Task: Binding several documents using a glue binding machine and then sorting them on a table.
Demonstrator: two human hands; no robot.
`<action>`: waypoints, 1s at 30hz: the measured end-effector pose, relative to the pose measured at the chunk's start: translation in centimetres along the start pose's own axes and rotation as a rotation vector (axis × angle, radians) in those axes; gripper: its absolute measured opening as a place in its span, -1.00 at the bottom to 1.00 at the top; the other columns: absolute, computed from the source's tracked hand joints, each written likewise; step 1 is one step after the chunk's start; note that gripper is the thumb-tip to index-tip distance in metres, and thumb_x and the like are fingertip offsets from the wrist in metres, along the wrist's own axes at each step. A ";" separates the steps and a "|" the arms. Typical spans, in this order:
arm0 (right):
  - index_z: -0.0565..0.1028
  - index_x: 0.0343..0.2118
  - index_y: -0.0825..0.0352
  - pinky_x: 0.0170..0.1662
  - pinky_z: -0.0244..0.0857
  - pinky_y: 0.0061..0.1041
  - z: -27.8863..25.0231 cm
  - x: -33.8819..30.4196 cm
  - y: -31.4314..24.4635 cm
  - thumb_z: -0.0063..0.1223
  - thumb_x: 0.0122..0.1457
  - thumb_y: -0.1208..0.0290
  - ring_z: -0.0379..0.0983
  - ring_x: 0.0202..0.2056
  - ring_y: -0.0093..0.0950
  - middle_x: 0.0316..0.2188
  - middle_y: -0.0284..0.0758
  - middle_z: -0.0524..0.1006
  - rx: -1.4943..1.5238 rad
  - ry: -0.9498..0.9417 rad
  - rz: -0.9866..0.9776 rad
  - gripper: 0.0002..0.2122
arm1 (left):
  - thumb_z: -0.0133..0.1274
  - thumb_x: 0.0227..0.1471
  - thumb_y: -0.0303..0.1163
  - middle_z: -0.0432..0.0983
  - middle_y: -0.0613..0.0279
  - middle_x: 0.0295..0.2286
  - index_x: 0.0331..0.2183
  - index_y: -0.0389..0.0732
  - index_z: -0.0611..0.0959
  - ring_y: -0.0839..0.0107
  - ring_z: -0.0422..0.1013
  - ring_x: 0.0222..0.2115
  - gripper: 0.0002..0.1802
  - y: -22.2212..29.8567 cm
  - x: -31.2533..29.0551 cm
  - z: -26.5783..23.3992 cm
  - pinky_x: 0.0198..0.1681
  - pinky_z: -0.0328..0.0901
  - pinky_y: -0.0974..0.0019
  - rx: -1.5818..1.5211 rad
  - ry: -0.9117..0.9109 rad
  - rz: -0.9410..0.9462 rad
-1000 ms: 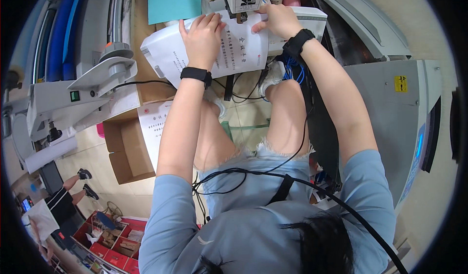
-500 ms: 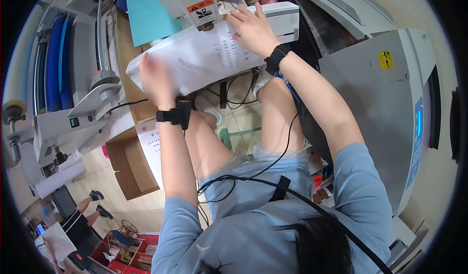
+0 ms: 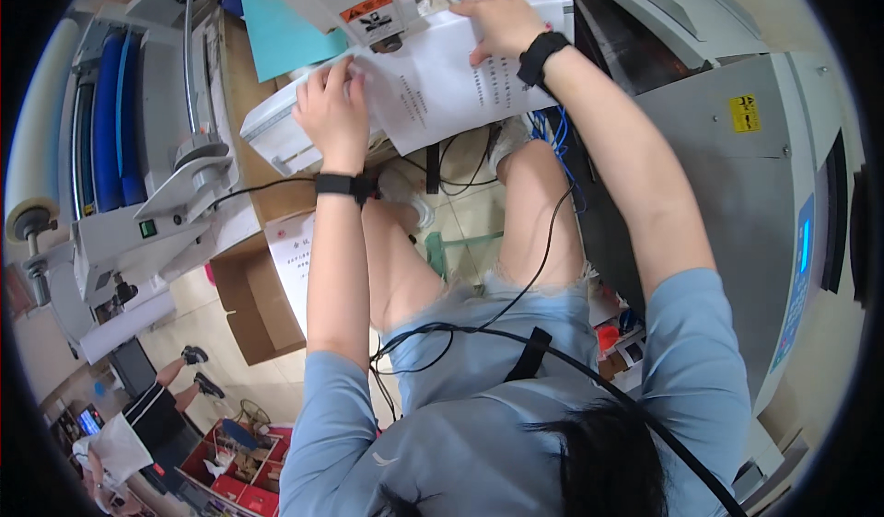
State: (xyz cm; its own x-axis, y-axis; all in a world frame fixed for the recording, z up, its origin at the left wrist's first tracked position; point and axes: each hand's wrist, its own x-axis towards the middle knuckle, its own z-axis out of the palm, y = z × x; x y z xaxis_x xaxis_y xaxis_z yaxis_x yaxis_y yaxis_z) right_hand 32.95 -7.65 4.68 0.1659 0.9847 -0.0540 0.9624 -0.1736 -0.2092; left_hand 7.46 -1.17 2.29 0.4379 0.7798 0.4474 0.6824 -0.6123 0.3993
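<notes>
White printed paper [image 3: 433,98] lies across the long white bed [image 3: 273,128] of a machine, its near edge hanging over. The machine's head [image 3: 354,1], with an orange warning label, stands over the far side. At the paper's left edge is my left hand [image 3: 333,116], fingers a little apart and bent, tips touching the edge. My right hand [image 3: 505,29] rests on the far right part of the paper, thumb and fingers spread over it. Whether any fingertips reach under the paper is hidden.
A machine with blue rollers [image 3: 110,121] stands at left, a large grey machine [image 3: 686,176] at right. Turquoise sheets [image 3: 284,34] lie behind the bed. An open cardboard box [image 3: 253,310] and another printed sheet [image 3: 293,250] are lower left. Cables [image 3: 543,278] cross my lap.
The paper has shifted right along the bed. Both hands have moved right too; the left one, blurred before, now touches the paper's left edge with bent fingers.
</notes>
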 end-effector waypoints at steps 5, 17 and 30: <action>0.39 0.04 0.14 -0.09 0.31 -0.37 0.8 0.4 0.1 0.41 -0.42 0.35 0.45 -0.17 -0.27 -0.20 -0.20 0.51 0.004 0.005 -0.031 -0.24 | 0.11 -0.10 -0.17 0.53 0.34 -0.19 -0.25 0.04 0.67 0.28 0.32 -0.02 -0.71 -1.3 3.1 0.1 0.07 -0.10 -0.19 0.087 -0.256 0.070; 0.44 -0.02 0.10 -0.16 0.32 -0.36 2.0 0.4 1.3 0.42 -0.44 0.25 0.47 -0.18 -0.31 -0.29 -0.25 0.56 -0.018 0.135 -0.117 -0.28 | 0.16 -0.14 -0.12 0.58 0.32 -0.29 -0.21 0.03 0.65 0.28 0.34 -0.04 -0.63 -1.5 2.7 0.4 0.09 -0.09 -0.18 -0.025 -0.290 0.011; 0.55 -0.47 0.20 -0.28 0.21 -0.31 -0.7 -13.0 -6.2 -0.04 -0.12 0.53 0.46 -0.39 -0.43 -0.48 -0.37 0.55 -0.029 0.709 -0.225 -0.85 | 0.02 -0.31 -0.56 0.45 0.20 -0.46 -0.42 -0.14 0.60 0.19 0.36 -0.31 -0.74 2.4 -6.9 -9.1 0.02 0.15 0.04 -0.129 0.004 0.317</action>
State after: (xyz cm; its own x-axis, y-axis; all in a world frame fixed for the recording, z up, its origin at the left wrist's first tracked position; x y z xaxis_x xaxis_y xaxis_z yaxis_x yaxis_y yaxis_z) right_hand 24.95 -19.31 7.42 0.0533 0.7727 0.6325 0.9932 0.0248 -0.1140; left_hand 0.76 -9.15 7.44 0.6137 0.5475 0.5689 0.4328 -0.8359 0.3375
